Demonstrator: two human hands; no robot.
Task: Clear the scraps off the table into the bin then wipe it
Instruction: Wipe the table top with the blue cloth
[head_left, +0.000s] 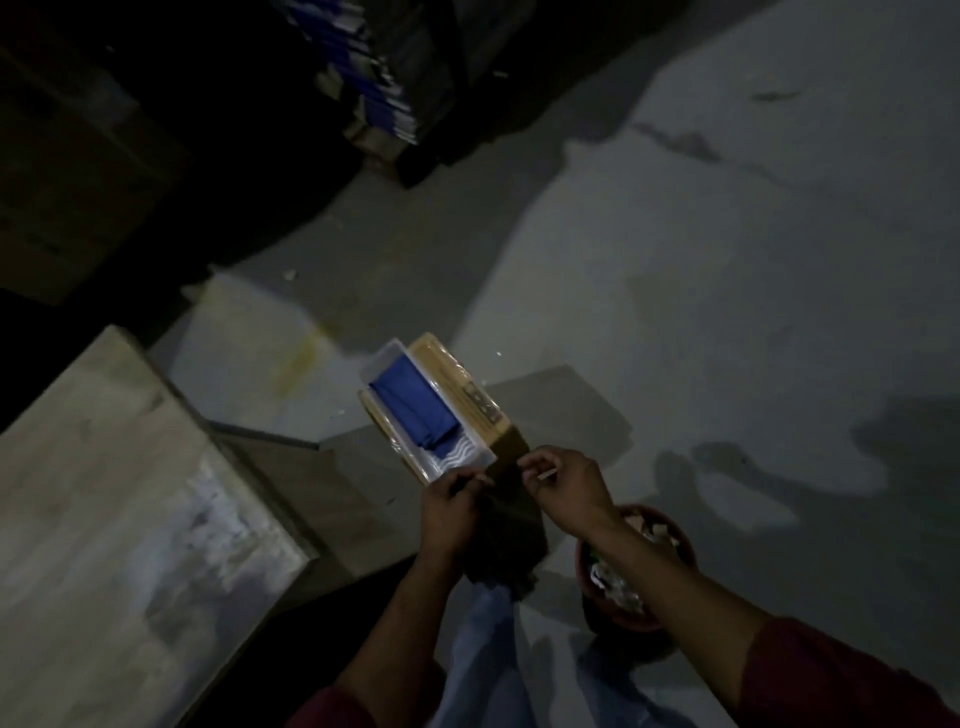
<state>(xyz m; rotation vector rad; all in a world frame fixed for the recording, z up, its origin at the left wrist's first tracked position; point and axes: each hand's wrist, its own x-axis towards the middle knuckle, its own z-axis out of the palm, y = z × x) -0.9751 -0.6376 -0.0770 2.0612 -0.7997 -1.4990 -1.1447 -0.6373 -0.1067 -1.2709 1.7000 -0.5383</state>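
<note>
A dark cloth (514, 530) hangs in front of me, held up by its top edge. My left hand (451, 506) pinches its left corner and my right hand (567, 488) pinches its right corner; a thin pale sliver shows at my right fingers, too small to identify. The red round bin (623, 623) stands on the floor under my right forearm, with pale scraps (618, 587) inside. The pale wooden table (104, 493) fills the lower left, its top streaked with light patches.
Just beyond my hands, a cardboard box (462, 384) on the grey floor carries a white tray (395, 356) with a folded blue cloth (410, 410). A dark stack of blue-and-white items (374, 78) stands far back. Open floor lies to the right.
</note>
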